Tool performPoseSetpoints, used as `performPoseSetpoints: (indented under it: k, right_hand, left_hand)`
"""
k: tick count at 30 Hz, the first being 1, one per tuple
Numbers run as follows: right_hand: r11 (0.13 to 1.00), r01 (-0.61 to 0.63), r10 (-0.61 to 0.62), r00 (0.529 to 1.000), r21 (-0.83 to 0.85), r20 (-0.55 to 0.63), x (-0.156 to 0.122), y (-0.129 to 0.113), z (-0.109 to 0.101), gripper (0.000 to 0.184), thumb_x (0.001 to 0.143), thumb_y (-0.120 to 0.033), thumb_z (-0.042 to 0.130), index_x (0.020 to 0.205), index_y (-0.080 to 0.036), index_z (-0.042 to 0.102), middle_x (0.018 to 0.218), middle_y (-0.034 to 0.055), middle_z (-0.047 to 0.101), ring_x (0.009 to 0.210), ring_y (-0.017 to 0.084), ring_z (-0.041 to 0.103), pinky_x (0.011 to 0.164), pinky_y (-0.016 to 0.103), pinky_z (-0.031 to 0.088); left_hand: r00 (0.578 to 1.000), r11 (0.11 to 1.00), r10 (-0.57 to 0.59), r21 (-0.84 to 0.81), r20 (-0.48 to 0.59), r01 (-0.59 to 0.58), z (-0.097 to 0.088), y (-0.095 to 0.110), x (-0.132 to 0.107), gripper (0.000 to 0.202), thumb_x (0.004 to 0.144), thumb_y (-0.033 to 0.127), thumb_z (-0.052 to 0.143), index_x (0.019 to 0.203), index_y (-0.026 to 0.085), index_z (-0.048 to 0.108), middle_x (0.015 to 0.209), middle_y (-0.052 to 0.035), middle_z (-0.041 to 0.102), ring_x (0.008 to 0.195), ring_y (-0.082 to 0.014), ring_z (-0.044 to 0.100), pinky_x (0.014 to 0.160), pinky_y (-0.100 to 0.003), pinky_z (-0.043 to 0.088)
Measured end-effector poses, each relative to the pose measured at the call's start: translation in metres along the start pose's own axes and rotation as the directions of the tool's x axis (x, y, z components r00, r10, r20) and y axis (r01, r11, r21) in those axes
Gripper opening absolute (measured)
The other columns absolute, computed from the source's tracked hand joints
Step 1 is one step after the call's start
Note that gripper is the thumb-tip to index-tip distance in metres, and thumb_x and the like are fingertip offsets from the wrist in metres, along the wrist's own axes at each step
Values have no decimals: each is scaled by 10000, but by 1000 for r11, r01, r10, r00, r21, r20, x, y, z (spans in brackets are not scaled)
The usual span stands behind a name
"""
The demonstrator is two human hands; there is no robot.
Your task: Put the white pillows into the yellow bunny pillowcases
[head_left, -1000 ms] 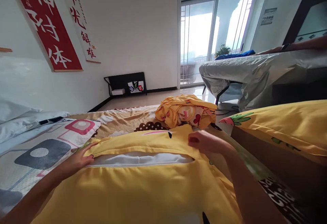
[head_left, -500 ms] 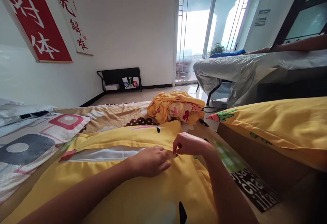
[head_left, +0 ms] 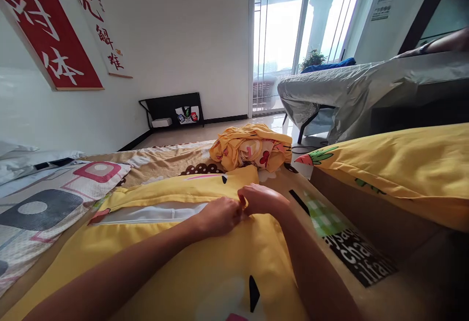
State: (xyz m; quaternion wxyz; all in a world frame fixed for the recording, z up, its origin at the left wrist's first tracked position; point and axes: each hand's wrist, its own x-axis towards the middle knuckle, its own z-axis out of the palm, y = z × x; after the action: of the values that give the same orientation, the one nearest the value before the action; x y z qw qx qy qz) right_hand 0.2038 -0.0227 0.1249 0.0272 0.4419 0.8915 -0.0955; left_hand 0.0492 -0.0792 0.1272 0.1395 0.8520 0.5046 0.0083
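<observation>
A yellow pillowcase (head_left: 205, 262) lies across the bed in front of me, its far edge open so the white pillow (head_left: 154, 212) inside shows. My left hand (head_left: 220, 216) and my right hand (head_left: 262, 199) meet at the right end of that opening. Both are closed, fingers pinching the yellow edge where the opening ends. What sits between the fingertips is too small to make out, perhaps a zip pull.
A crumpled yellow patterned cloth (head_left: 252, 152) lies beyond my hands. A second yellow pillow (head_left: 399, 169) rests at the right. A patterned pillow (head_left: 47, 211) lies at the left. Another person's arm (head_left: 439, 45) rests on a grey-covered bed (head_left: 351, 91) at the back right.
My left hand left the left end of the opening and came across to my right hand. The open gap with white showing has grown shorter from the right.
</observation>
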Motion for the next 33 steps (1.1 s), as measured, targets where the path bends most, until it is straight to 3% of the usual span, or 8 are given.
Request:
performPoseSetpoints:
  k: [4,8,17,26,33]
  right_hand:
    - [1000,-13,13,1000,-21,-11,0,-1,0,171,701,-184,626,829,-155,737,830,95,704,684,160,603,521,227,300]
    - [999,17,-18,999,-29,-38,-4,7,-3,220,734,-133,529,796,-149,740,804,94,708,646,132,570,510,230,271]
    - [996,43,-49,996,-75,-78,-6,14,-1,212,739,-157,508,746,-143,720,787,110,702,633,134,543,511,253,228]
    - [997,27,-32,997,-74,-69,-13,10,-10,208,753,-148,506,760,-146,713,785,104,697,630,129,534,502,248,220]
    - [998,23,-28,996,-55,-90,-13,13,-8,227,779,-159,496,771,-145,722,790,104,698,616,125,518,511,253,222]
  left_hand:
    - [997,996,-38,72,-73,43,1,4,-2,194,839,281,487,801,186,652,859,-64,678,754,-198,625,616,-272,402]
    - [992,993,-61,93,-110,72,1,12,3,223,837,250,473,857,185,685,980,-84,675,850,-222,647,719,-305,464]
    - [977,978,-163,111,-139,179,11,24,25,316,839,284,418,879,140,696,899,-190,703,891,-339,672,743,-423,497]
    - [965,971,-236,8,-118,238,16,18,33,264,788,269,461,821,177,706,828,-110,710,780,-248,668,645,-303,470]
    - [958,971,-240,-41,-159,236,17,18,33,283,818,278,454,859,169,712,843,-109,711,793,-237,655,666,-293,464]
